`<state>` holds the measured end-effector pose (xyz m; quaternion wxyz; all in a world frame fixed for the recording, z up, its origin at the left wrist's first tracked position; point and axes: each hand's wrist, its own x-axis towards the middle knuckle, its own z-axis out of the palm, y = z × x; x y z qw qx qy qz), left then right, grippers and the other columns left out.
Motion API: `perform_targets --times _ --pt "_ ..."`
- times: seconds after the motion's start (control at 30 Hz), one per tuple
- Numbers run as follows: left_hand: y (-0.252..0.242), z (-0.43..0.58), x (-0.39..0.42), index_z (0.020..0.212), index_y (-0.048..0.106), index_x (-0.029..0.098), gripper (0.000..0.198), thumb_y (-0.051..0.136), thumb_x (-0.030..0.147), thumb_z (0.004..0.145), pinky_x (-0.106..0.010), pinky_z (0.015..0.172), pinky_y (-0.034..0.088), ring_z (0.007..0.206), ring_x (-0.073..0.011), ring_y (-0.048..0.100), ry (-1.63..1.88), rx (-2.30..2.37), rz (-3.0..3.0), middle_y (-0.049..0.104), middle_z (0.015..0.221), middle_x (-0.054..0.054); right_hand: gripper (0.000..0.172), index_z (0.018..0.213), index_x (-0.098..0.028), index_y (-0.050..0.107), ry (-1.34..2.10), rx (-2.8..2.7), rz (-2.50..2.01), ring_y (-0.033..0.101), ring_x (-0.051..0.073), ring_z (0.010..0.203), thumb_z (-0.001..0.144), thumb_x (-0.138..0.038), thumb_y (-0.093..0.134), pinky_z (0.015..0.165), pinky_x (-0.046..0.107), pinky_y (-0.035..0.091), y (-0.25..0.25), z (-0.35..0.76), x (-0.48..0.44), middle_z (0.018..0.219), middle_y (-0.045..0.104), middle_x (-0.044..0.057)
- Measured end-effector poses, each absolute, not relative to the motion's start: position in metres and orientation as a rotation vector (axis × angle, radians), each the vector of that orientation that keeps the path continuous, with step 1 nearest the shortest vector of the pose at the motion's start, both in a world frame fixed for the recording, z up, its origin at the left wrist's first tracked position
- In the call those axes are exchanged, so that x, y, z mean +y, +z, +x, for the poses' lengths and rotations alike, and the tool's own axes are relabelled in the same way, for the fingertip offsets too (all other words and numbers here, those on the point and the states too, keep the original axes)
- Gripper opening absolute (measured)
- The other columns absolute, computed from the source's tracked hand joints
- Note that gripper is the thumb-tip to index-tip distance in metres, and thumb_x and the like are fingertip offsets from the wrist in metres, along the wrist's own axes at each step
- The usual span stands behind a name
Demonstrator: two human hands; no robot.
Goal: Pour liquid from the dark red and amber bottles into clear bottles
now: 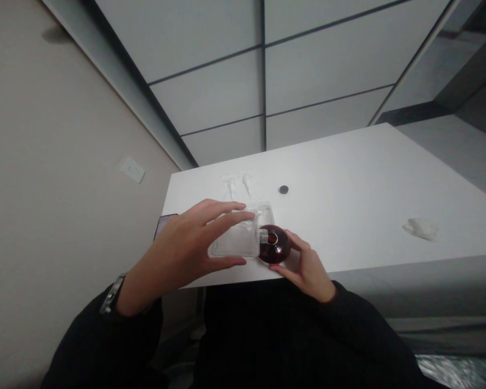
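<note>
My left hand (210, 232) is closed around a clear square bottle (238, 237), which is tipped on its side with its threaded neck pointing right. That neck is over the open mouth of a dark reddish-brown round bottle (276, 251). Around the round bottle's right side, my right hand (308, 265) is closed, steadying it near the table's front edge. Whether liquid is flowing between the two cannot be made out. Just behind them stands another clear container (265, 212), partly hidden by the tilted bottle.
Two white pump tops (247, 183) lie on the white table (348, 189) toward the back left. A small dark cap (283, 189) is to their right. A crumpled whitish cloth or tissue (421, 228) lies far right. Beside my left wrist, a phone (164, 221) shows partly.
</note>
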<state>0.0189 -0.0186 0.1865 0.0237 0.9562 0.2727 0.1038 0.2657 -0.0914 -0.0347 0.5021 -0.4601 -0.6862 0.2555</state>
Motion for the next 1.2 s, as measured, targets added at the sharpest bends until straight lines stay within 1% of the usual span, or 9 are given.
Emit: perform_targets --times 0.17,0.33,0.5,0.67,0.83,0.93,1.03,1.2 --pt "0.189 0.02 -0.018 0.144 0.059 0.025 0.056 0.075 0.05 0.096 -0.045 0.106 0.059 0.128 -0.0299 0.069 0.308 0.844 2.958 0.07 0.143 -0.011 0.087 0.161 -0.032 0.04 0.636 -1.639 -1.124 0.065 0.035 0.139 0.087 -0.042 0.085 0.113 0.058 0.057 -0.037 0.266 -0.092 0.152 0.065 0.014" --pt "0.191 0.021 -0.019 0.143 0.06 0.026 0.054 0.074 0.049 0.096 -0.044 0.106 0.059 0.129 -0.0294 0.069 0.301 0.849 2.954 0.07 0.143 -0.011 0.087 0.159 -0.029 0.043 0.674 -1.624 -1.145 0.065 0.037 0.138 0.086 -0.044 0.086 0.114 0.058 0.056 -0.037 0.266 -0.092 0.151 0.065 0.015" --pt "0.192 0.021 -0.019 0.141 0.062 0.027 0.051 0.074 0.049 0.097 -0.044 0.105 0.06 0.128 -0.0295 0.069 0.312 0.837 2.964 0.07 0.143 -0.011 0.086 0.16 -0.03 0.042 0.68 -1.615 -1.145 0.064 0.037 0.139 0.087 -0.044 0.086 0.114 0.059 0.055 -0.038 0.266 -0.092 0.152 0.065 0.014" --pt "0.193 0.022 -0.018 0.14 0.063 0.027 0.05 0.074 0.048 0.097 -0.044 0.106 0.059 0.129 -0.0299 0.069 0.301 0.834 2.982 0.069 0.145 -0.01 0.085 0.159 -0.029 0.044 0.703 -1.611 -1.142 0.064 0.037 0.139 0.086 -0.045 0.086 0.115 0.061 0.054 -0.038 0.266 -0.092 0.152 0.065 0.015" --pt "0.195 0.022 -0.019 0.139 0.065 0.029 0.047 0.076 0.045 0.096 -0.045 0.108 0.06 0.13 -0.0296 0.068 0.311 0.827 2.985 0.069 0.145 -0.009 0.084 0.158 -0.028 0.046 0.715 -1.625 -1.163 0.065 0.037 0.139 0.085 -0.046 0.086 0.115 0.059 0.055 -0.034 0.267 -0.092 0.151 0.065 0.015" --pt "0.196 0.022 -0.019 0.139 0.066 0.028 0.047 0.076 0.044 0.096 -0.046 0.11 0.059 0.131 -0.0297 0.068 0.31 0.823 2.987 0.069 0.146 -0.01 0.084 0.159 -0.028 0.043 0.672 -1.637 -1.155 0.065 0.037 0.138 0.088 -0.045 0.084 0.113 0.058 0.057 -0.035 0.266 -0.092 0.151 0.065 0.015" --pt "0.196 0.023 -0.02 0.138 0.065 0.029 0.046 0.075 0.044 0.096 -0.046 0.11 0.059 0.132 -0.0298 0.067 0.307 0.826 2.997 0.068 0.146 -0.01 0.086 0.162 -0.031 0.039 0.628 -1.645 -1.137 0.066 0.036 0.138 0.089 -0.044 0.083 0.111 0.058 0.058 -0.037 0.266 -0.093 0.151 0.065 0.014" --pt "0.197 0.024 -0.02 0.14 0.065 0.028 0.046 0.074 0.044 0.098 -0.045 0.108 0.06 0.132 -0.0304 0.068 0.3 0.822 3.021 0.068 0.146 -0.01 0.087 0.161 -0.032 0.04 0.624 -1.643 -1.148 0.066 0.036 0.137 0.088 -0.046 0.085 0.111 0.058 0.059 -0.038 0.266 -0.093 0.151 0.066 0.014"
